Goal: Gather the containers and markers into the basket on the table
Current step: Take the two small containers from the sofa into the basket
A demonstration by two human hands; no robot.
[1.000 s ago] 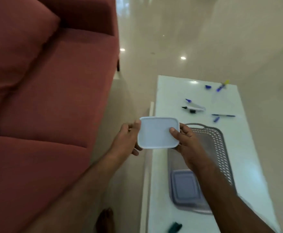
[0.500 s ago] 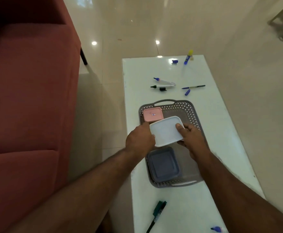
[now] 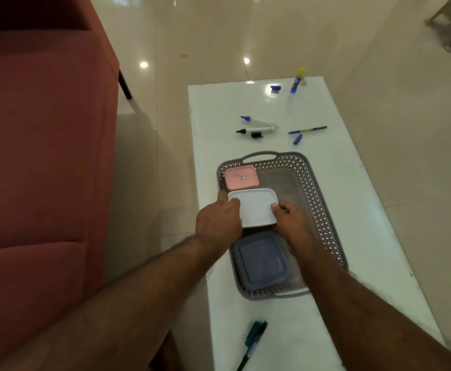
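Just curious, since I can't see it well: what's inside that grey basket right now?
The grey basket holds a pink container and a dark blue one, with a white container between them, gripped by both hands. The floor beneath them is hidden.

White container (image 3: 256, 207) level in grey basket (image 3: 310, 188), between pink (image 3: 241, 178) and blue-grey (image 3: 262, 261) ones.

The white table (image 3: 352, 199) carries a grey basket (image 3: 315, 188), scattered markers (image 3: 256, 129) and loose caps (image 3: 298, 139).
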